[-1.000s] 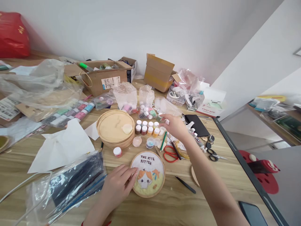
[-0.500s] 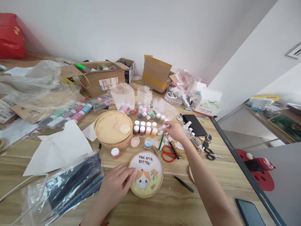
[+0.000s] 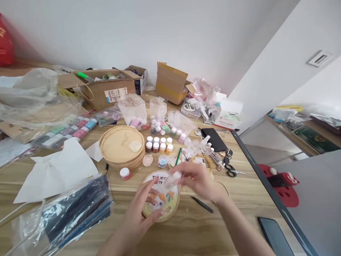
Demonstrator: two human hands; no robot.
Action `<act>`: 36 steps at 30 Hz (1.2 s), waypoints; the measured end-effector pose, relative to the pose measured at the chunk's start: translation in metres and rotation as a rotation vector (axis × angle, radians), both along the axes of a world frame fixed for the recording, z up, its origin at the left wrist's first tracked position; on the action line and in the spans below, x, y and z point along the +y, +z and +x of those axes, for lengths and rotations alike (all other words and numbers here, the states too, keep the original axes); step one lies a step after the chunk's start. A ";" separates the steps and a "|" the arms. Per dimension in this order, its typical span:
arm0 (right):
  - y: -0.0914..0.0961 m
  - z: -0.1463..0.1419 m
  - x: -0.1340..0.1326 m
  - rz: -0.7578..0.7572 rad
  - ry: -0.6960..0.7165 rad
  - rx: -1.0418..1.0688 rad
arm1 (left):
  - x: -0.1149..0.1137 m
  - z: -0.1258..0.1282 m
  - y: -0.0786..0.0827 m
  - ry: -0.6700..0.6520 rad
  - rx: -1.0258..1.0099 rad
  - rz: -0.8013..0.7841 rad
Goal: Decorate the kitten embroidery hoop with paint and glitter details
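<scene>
A round wooden embroidery hoop (image 3: 160, 177) lies on the table, holding a stitched kitten picture with lettering above it. My right hand (image 3: 198, 181) is above the hoop, its fingers pinching a small translucent white container (image 3: 172, 180), which is blurred. My left hand (image 3: 141, 209) curves over the hoop's lower left part, fingers apart, and holds nothing. Both hands hide most of the picture.
Several small paint jars (image 3: 159, 145) stand beyond the hoop, next to a stack of round wooden boards (image 3: 121, 145). Black tweezers (image 3: 201, 204) lie to the right, and a phone (image 3: 274, 236) lies near the table's right edge. Cardboard boxes (image 3: 114, 93) and plastic bags crowd the back.
My right hand has come back from the paint jars to above the hoop with the small container. My left hand has moved onto the hoop's lower part. The whole view has shifted slightly.
</scene>
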State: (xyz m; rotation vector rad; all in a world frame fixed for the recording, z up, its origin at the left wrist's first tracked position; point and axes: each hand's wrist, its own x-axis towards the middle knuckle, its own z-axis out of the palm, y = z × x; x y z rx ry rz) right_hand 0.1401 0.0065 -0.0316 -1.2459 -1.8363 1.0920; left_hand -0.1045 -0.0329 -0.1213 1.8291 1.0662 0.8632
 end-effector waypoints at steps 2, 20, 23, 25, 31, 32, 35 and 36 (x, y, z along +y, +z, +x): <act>-0.008 -0.024 -0.018 0.009 0.091 0.054 | -0.004 0.006 0.005 -0.081 0.007 -0.068; -0.016 -0.006 -0.026 0.056 -0.199 -0.026 | -0.003 0.022 0.003 0.166 0.078 0.232; -0.018 0.023 0.010 0.186 -0.364 -0.046 | 0.003 0.011 -0.002 0.290 0.070 0.269; -0.024 0.038 0.041 0.214 -0.409 -0.120 | 0.005 0.003 -0.004 0.363 0.047 0.300; -0.053 0.039 0.125 0.247 -0.402 -0.351 | 0.007 -0.005 -0.002 0.418 0.025 0.374; -0.057 0.036 0.132 0.247 -0.393 -0.368 | 0.007 -0.005 -0.002 0.407 0.030 0.381; -0.070 0.031 0.145 0.217 -0.363 -0.390 | 0.007 -0.005 -0.002 0.379 0.038 0.388; -0.073 0.031 0.146 0.205 -0.352 -0.400 | 0.007 -0.005 -0.003 0.378 0.039 0.388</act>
